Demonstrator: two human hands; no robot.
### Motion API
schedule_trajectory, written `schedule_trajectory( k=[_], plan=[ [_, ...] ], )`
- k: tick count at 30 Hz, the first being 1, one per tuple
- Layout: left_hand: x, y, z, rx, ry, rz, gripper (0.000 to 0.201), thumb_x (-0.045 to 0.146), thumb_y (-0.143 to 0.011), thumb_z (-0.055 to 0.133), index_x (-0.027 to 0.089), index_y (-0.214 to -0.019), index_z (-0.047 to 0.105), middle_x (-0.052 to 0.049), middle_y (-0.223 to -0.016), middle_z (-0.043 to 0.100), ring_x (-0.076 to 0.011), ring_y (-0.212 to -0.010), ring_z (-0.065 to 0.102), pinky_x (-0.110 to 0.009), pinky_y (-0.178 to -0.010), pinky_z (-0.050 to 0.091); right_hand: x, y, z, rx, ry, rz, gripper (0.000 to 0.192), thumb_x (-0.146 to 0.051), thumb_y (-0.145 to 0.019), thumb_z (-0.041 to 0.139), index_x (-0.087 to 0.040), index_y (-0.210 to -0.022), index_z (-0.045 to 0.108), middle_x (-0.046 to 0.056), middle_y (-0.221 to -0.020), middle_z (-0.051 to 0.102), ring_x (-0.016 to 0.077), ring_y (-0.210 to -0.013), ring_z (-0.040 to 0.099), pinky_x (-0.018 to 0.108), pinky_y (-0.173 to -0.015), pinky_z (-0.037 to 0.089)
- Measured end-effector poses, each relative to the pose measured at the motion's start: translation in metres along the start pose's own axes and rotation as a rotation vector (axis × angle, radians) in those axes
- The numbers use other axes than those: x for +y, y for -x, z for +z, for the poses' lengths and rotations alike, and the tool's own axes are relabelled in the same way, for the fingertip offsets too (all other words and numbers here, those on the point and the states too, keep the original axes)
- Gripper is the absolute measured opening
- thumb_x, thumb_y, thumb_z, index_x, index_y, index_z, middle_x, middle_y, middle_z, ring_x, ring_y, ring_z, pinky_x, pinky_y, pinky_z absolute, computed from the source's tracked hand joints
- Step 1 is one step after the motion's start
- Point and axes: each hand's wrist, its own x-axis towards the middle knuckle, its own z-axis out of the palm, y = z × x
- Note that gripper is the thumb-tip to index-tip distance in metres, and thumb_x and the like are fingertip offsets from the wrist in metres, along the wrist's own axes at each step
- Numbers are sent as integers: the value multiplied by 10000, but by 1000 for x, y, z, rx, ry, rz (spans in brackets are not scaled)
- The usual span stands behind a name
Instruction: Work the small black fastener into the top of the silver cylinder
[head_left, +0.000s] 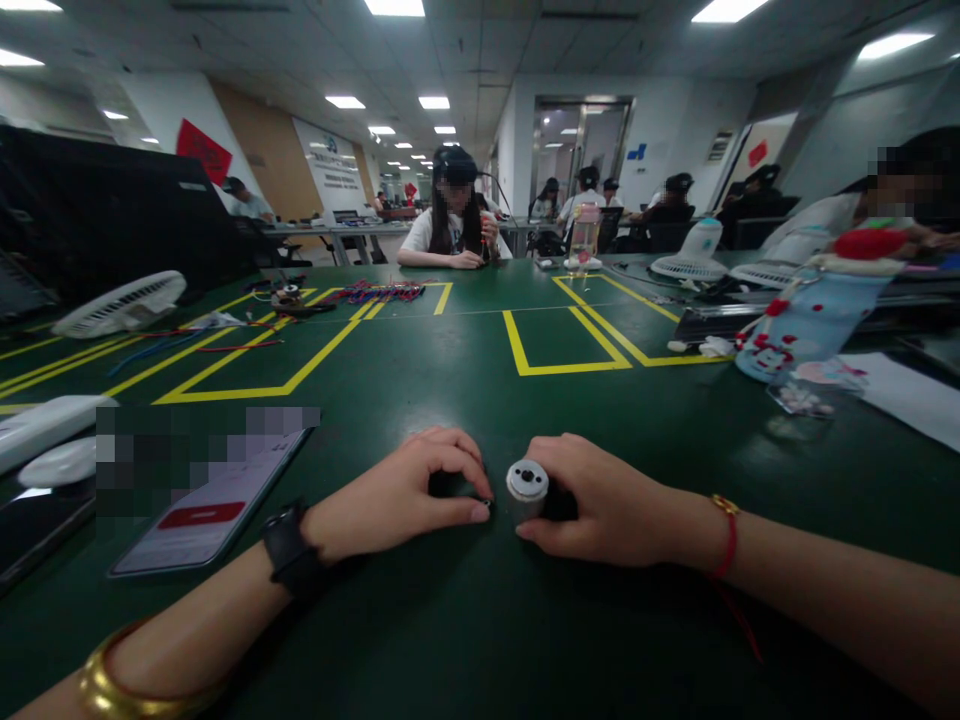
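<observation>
Thumb and forefinger of my left hand [420, 485] are pinched around a tiny metallic piece [488, 503], too small to name. My right hand [600, 495] is wrapped round a short silver metal cylinder [528, 485], held upright at the table surface. Its round top face shows a central hole and smaller dark holes beside it. The right fingers behind the cylinder are partly hidden. A narrow gap separates the left fingertips from the cylinder, so they do not touch.
The green table [420, 390] has yellow tape outlines. A phone [217, 500] lies left of my left hand. Farther off are a white fan [124, 305], bundled wires [382, 292] and a blue bottle [814, 315]. Across the table sits a person [442, 225].
</observation>
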Motion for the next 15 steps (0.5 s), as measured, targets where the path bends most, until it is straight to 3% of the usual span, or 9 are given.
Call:
schedule_trajectory(
  k=[8,15],
  plan=[
    [23,-2,4,360,87,-2,146,272,-892,616,261,-1002,711,-20,-1019,614,-178,-951,585,-317,-858,466,2,1,2,7,-8,-11,240,-352,-785,670,-179,-893,543,20,-842,587,162,-728,486,302,-664,352],
    [33,-5,17,425,88,19,179,273,-898,614,336,-1019,730,-1,-1012,602,-165,-935,585,-295,-822,472,2,1,3,25,-8,-8,239,-336,-777,677,-173,-893,546,26,-842,595,166,-733,501,303,-668,357]
  ],
)
